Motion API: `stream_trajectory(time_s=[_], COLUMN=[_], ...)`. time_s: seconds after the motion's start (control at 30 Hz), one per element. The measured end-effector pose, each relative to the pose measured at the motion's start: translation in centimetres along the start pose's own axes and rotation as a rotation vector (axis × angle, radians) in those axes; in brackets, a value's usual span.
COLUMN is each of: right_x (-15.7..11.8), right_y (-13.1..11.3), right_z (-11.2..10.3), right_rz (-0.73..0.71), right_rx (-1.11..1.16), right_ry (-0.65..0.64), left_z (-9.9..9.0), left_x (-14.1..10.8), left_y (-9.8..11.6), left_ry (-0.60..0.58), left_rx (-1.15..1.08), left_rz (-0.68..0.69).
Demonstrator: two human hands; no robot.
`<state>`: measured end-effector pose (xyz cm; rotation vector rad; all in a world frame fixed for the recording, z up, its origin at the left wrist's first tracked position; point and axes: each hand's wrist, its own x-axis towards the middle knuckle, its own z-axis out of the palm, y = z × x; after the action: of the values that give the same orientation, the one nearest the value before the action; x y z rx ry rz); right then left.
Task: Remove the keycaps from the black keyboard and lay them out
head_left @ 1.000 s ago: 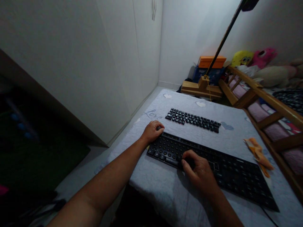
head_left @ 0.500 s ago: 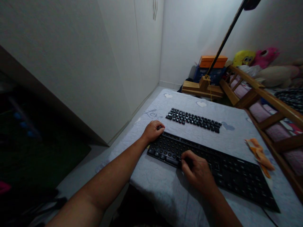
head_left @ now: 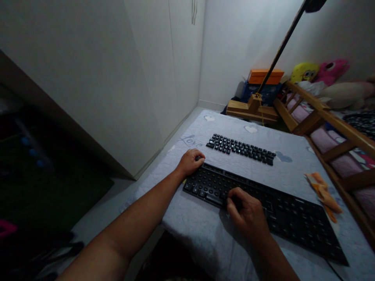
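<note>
A long black keyboard [head_left: 293,222] lies at a slant on the quilted cloth, its left part showing rows of bare round key mounts and a few caps along the front edge. At its far left corner my left hand [head_left: 191,162] is closed, thumb and fingers gripping the corner. Over the front row, right of the space bar [head_left: 215,199], my right hand [head_left: 247,210] is curled in a pinch at a small black keycap [head_left: 224,195], partly hidden by the fingers. Behind the keyboard, loose black keycaps [head_left: 241,148] lie laid out in keyboard-like rows.
An orange cloth [head_left: 324,191] and a thin tool beside it lie right of the keyboard. A cable [head_left: 334,269] trails from its near edge. A wooden bed rail [head_left: 345,136] borders the right, a white wardrobe [head_left: 146,78] the left. A wooden stand [head_left: 252,107] holds a slanted pole behind.
The view has shifted slightly. My right hand has stayed over the same spot with only a small move of the fingers; my left hand still grips the corner.
</note>
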<state>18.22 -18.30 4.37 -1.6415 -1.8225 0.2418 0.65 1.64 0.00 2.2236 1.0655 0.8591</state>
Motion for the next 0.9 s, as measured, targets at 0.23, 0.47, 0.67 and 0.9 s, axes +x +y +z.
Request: stream_trajectory(time_s=[0.23,0.47,0.67,0.9], right_x=[0.0,0.2,0.5,1.2], right_y=[0.1,0.2,0.2,0.1], right_z=[0.1,0.1,0.1,-0.3], right_rz=[-0.032,0.035,0.079,0.158], right_rx=[0.006,0.000,0.018,0.034], right_ry=[0.035,-0.005,-0.049,-0.125], left_z=[0.0,0.0,0.0,0.1], left_x=[0.0,0.0,0.0,0.0], left_y=[-0.1,0.0,0.1,0.0], left_ry=[-0.004,-0.008,-0.015,-0.014], left_rx=[-0.010,0.009,0.023,0.019], left_rz=[0.001,0.002,-0.006,-0.007])
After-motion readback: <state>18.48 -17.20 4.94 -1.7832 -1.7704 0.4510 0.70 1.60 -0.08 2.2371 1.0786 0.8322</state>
